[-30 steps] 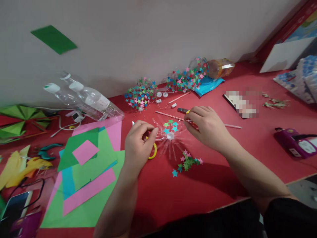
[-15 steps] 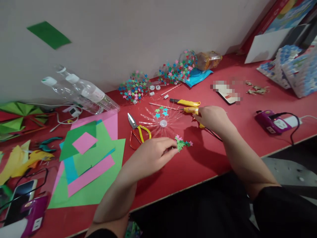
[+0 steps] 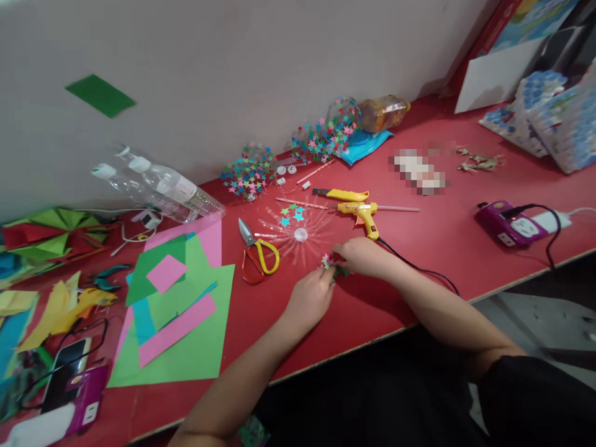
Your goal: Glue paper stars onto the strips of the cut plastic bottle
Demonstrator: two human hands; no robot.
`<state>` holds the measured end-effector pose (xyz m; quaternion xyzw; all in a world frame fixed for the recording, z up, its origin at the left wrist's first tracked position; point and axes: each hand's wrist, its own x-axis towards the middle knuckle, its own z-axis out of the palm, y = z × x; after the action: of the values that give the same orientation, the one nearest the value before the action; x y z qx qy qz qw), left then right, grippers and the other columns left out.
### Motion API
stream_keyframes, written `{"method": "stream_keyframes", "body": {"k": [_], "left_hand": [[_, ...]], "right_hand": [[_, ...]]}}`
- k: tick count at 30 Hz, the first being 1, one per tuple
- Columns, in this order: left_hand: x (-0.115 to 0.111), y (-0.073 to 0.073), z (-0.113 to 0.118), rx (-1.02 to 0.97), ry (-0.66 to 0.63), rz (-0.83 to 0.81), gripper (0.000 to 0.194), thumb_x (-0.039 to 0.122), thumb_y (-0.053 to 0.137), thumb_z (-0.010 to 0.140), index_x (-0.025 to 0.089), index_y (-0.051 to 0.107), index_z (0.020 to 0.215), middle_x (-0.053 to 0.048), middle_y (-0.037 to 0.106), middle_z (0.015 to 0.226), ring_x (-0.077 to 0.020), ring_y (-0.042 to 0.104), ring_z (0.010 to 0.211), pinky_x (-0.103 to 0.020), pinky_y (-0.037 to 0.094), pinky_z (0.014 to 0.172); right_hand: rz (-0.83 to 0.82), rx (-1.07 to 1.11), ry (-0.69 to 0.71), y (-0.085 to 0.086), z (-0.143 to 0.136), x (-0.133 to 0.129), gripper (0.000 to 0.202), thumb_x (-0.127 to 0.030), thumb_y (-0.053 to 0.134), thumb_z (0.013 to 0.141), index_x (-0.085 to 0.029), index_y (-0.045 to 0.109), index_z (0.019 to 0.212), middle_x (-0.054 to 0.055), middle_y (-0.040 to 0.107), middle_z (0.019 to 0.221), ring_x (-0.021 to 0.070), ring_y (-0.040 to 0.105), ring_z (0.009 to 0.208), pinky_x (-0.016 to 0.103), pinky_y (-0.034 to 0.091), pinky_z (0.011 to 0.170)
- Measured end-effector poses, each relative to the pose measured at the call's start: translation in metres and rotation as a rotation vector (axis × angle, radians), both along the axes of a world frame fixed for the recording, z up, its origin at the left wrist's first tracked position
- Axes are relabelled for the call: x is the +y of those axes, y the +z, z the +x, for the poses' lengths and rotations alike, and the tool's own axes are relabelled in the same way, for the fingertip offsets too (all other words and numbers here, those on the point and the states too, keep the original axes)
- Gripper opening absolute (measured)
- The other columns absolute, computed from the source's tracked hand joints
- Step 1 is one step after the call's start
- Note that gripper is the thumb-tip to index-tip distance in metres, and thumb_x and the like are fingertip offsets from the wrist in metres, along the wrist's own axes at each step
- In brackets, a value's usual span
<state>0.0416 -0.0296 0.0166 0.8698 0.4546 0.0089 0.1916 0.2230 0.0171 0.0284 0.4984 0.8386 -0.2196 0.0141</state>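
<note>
Both hands meet over a small pile of pink and green paper stars (image 3: 326,261) near the front of the red table. My left hand (image 3: 313,290) is closed, its fingertips touching the pile; what they pinch is too small to make out. My right hand (image 3: 362,257) reaches the pile from the other side, fingers pressed together, their tips partly hidden. Behind them a clear plastic piece with thin strips spread out (image 3: 300,235) lies flat, with several green and blue stars (image 3: 292,216) on it. The yellow glue gun (image 3: 365,214) lies behind my right hand.
Scissors (image 3: 256,251) lie left of the clear piece, a yellow cutter (image 3: 344,195) behind it. Coloured paper sheets (image 3: 186,329), bottles (image 3: 172,189) and a power strip (image 3: 88,403) are at left. Star-covered balls (image 3: 249,171) stand along the wall. A black cord (image 3: 419,269) runs right.
My right hand has left the glue gun and moved down and left to the star pile. The left hand's fingers now press at the pile's near side. The view has shifted slightly.
</note>
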Motion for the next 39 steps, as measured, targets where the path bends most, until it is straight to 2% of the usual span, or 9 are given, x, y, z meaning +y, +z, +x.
{"method": "stream_keyframes", "body": {"k": [6, 13, 18, 20, 23, 27, 30, 34, 39], "left_hand": [[-0.001, -0.012, -0.001, -0.021, 0.000, 0.040, 0.029, 0.014, 0.044, 0.093, 0.016, 0.059, 0.119, -0.013, 0.066, 0.113, -0.0242, 0.064, 0.103, -0.037, 0.051, 0.091], [-0.001, -0.010, 0.001, -0.057, -0.016, 0.042, 0.030, 0.017, 0.043, 0.094, 0.017, 0.060, 0.118, -0.013, 0.067, 0.111, -0.0239, 0.065, 0.101, -0.037, 0.052, 0.089], [-0.001, 0.012, 0.004, -0.282, 0.064, -0.057, 0.020, 0.020, 0.051, 0.091, 0.019, 0.066, 0.103, -0.007, 0.072, 0.101, -0.0213, 0.067, 0.093, -0.033, 0.051, 0.085], [0.002, 0.025, 0.007, -0.393, 0.139, -0.133, 0.016, 0.025, 0.053, 0.090, 0.020, 0.067, 0.095, -0.004, 0.073, 0.089, -0.0178, 0.067, 0.081, -0.029, 0.051, 0.075], [0.011, 0.041, 0.014, -0.518, 0.223, -0.169, 0.015, 0.030, 0.055, 0.089, 0.020, 0.066, 0.091, -0.001, 0.070, 0.080, -0.0145, 0.064, 0.070, -0.025, 0.048, 0.066], [0.023, 0.052, 0.022, -0.575, 0.232, -0.119, 0.015, 0.026, 0.052, 0.087, 0.018, 0.060, 0.078, 0.002, 0.062, 0.068, -0.0116, 0.056, 0.062, -0.023, 0.042, 0.060], [0.032, 0.057, 0.020, -0.617, 0.245, -0.072, 0.015, 0.025, 0.051, 0.087, 0.019, 0.056, 0.074, 0.004, 0.055, 0.064, -0.0102, 0.051, 0.059, -0.022, 0.040, 0.059], [0.049, 0.069, 0.010, -0.734, 0.309, -0.010, 0.020, 0.030, 0.054, 0.087, 0.019, 0.051, 0.071, 0.005, 0.047, 0.060, -0.0095, 0.046, 0.055, -0.021, 0.038, 0.055], [0.065, 0.078, 0.003, -0.876, 0.351, -0.014, 0.018, 0.034, 0.057, 0.086, 0.020, 0.055, 0.074, 0.004, 0.051, 0.060, -0.0092, 0.046, 0.050, -0.021, 0.038, 0.050]], "right_hand": [[0.011, 0.021, -0.063, -0.017, -0.014, -0.002, 0.024, -0.023, 0.047, 0.091, -0.011, 0.066, 0.101, 0.017, 0.072, 0.096, 0.0264, 0.069, 0.092, 0.028, 0.043, 0.069], [-0.049, 0.106, -0.174, -0.007, 0.001, 0.006, 0.022, -0.019, 0.048, 0.084, -0.012, 0.067, 0.093, 0.014, 0.072, 0.091, 0.0232, 0.067, 0.084, 0.027, 0.041, 0.065], [-0.203, 0.272, -0.096, 0.012, 0.037, 0.014, 0.009, -0.021, 0.055, 0.078, -0.017, 0.064, 0.080, 0.001, 0.068, 0.074, 0.0118, 0.060, 0.065, 0.021, 0.040, 0.058], [-0.315, 0.489, -0.051, 0.017, 0.046, 0.014, 0.009, -0.024, 0.055, 0.079, -0.017, 0.061, 0.080, -0.003, 0.061, 0.066, 0.0089, 0.054, 0.058, 0.020, 0.040, 0.055], [-0.416, 0.793, -0.041, 0.022, 0.046, 0.009, 0.007, -0.024, 0.054, 0.078, -0.017, 0.057, 0.077, -0.006, 0.051, 0.061, 0.0068, 0.046, 0.052, 0.019, 0.036, 0.051], [-0.454, 0.942, -0.037, 0.024, 0.036, 0.004, 0.010, -0.027, 0.056, 0.079, -0.017, 0.056, 0.078, -0.007, 0.049, 0.060, 0.0063, 0.044, 0.050, 0.019, 0.037, 0.051], [-0.302, 0.859, -0.204, 0.023, 0.040, 0.007, 0.023, -0.040, 0.054, 0.084, -0.017, 0.058, 0.082, -0.002, 0.056, 0.064, 0.0096, 0.050, 0.054, 0.021, 0.039, 0.054], [0.139, 0.244, -0.774, 0.013, 0.059, 0.022, 0.035, -0.048, 0.046, 0.089, -0.017, 0.062, 0.090, 0.011, 0.069, 0.088, 0.0205, 0.062, 0.078, 0.027, 0.036, 0.060], [0.024, 0.099, -0.781, -0.008, 0.063, 0.032, 0.037, -0.052, 0.061, 0.080, -0.016, 0.063, 0.086, 0.016, 0.070, 0.091, 0.0265, 0.065, 0.085, 0.027, 0.036, 0.060]]}}
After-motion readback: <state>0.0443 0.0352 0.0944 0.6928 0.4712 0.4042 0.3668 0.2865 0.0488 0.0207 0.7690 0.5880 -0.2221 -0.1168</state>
